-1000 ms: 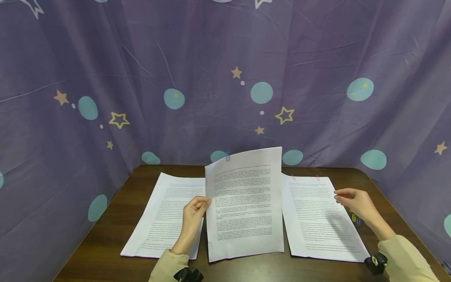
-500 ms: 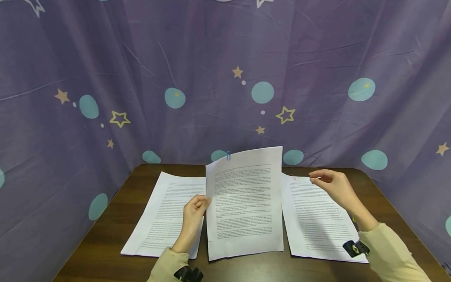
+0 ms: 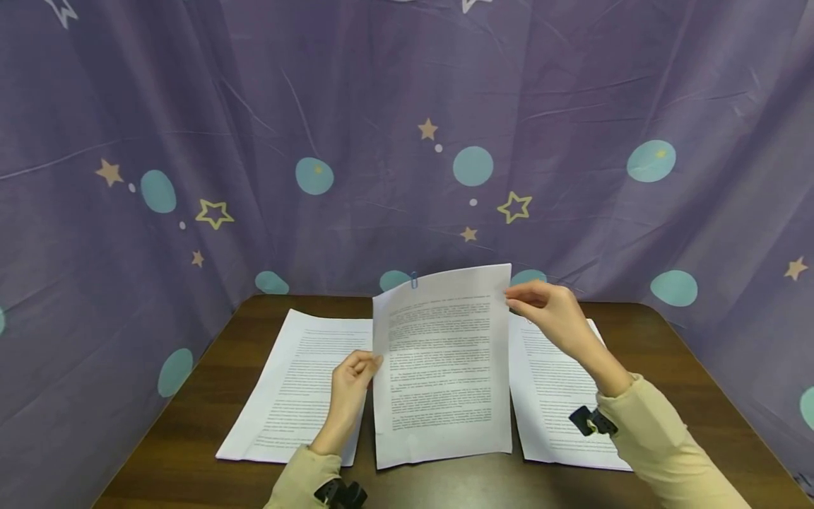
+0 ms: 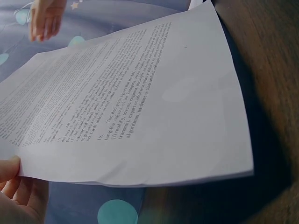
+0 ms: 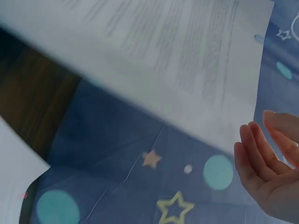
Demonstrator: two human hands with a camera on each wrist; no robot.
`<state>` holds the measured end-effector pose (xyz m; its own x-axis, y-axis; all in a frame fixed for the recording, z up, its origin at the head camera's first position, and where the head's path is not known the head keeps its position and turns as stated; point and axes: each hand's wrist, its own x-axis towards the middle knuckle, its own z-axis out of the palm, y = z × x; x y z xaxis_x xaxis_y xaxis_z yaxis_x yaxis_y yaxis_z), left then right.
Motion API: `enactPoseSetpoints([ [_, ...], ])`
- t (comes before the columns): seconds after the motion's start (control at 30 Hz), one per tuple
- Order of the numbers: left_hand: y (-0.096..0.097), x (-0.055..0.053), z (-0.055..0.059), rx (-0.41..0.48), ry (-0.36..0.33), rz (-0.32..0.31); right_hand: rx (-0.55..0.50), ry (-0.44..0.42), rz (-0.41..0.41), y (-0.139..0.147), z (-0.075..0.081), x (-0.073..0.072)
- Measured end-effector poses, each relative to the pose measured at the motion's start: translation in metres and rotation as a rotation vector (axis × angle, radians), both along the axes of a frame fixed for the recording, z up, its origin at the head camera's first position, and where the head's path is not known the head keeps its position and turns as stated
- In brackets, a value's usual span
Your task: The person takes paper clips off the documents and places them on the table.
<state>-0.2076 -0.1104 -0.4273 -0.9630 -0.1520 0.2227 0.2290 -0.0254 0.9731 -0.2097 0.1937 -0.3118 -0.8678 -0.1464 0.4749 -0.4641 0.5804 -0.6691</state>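
Observation:
A stack of printed paper (image 3: 439,367) stands raised and tilted in the middle of the head view, with a blue paper clip (image 3: 414,280) on its top edge toward the left. My left hand (image 3: 353,378) pinches the stack's left edge, thumb in front; the left wrist view shows the same grip. My right hand (image 3: 553,314) is at the stack's upper right corner, thumb and fingertips close together. In the right wrist view, the right hand's fingers (image 5: 252,158) are bent beside the corner of the sheets. I cannot tell whether something small sits between those fingertips.
Another printed stack (image 3: 305,389) lies on the dark wooden table (image 3: 184,410) at left. A third stack (image 3: 553,424) lies at right, partly under my right forearm. Behind the table hangs a purple curtain (image 3: 381,92) with stars and dots.
My right hand has moved left and upward, from the right stack's side edge across its top to the raised stack's corner. The left hand and its stack have stayed nearly still.

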Motion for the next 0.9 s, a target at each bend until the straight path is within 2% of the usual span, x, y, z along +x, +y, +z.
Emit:
enactPoseSetpoints([
  [0.23, 0.001, 0.0, 0.0, 0.013, -0.024, -0.016, -0.02, 0.07, 0.051, -0.031, 0.014, -0.004],
  [0.47, 0.001, 0.0, 0.0, -0.016, -0.035, -0.012, -0.04, 0.106, 0.109, -0.056, 0.025, -0.003],
  [0.7, 0.003, 0.002, 0.001, 0.01, -0.025, -0.014, -0.082, 0.204, 0.179, -0.075, 0.031, -0.005],
  [0.9, 0.003, 0.0, 0.0, 0.005, -0.011, -0.022, -0.127, 0.233, 0.206, -0.086, 0.032, -0.006],
])
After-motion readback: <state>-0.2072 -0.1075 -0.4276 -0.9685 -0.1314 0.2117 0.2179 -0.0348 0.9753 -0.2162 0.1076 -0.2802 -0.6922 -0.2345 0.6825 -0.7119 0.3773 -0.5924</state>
